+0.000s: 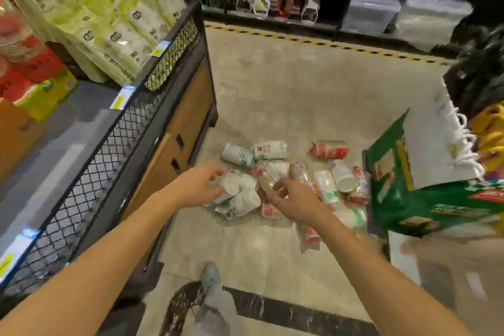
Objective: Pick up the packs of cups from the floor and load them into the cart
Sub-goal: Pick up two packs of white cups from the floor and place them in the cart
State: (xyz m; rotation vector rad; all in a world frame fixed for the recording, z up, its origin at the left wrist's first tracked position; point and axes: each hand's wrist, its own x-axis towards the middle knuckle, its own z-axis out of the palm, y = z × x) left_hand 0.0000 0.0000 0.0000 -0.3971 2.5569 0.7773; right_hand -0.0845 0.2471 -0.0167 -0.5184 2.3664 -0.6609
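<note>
Several packs of cups (272,149) lie in a heap on the floor, wrapped in clear plastic; some are white with green print, some red. My left hand (197,185) reaches into the heap's left side, and its fingers and thumb curl round the end of a white pack (237,184). My right hand (296,203) is at the middle of the heap, its fingertips curled on a brown and red pack (264,179). A red pack (328,149) lies apart at the far side. No cart is plainly visible.
A display bin with a black mesh rail (131,128) and wooden side stands at the left, full of paper goods. A green carton (409,199) with a white bag on top stands right of the heap. My shoe (210,277) is below. Shelves line the far wall.
</note>
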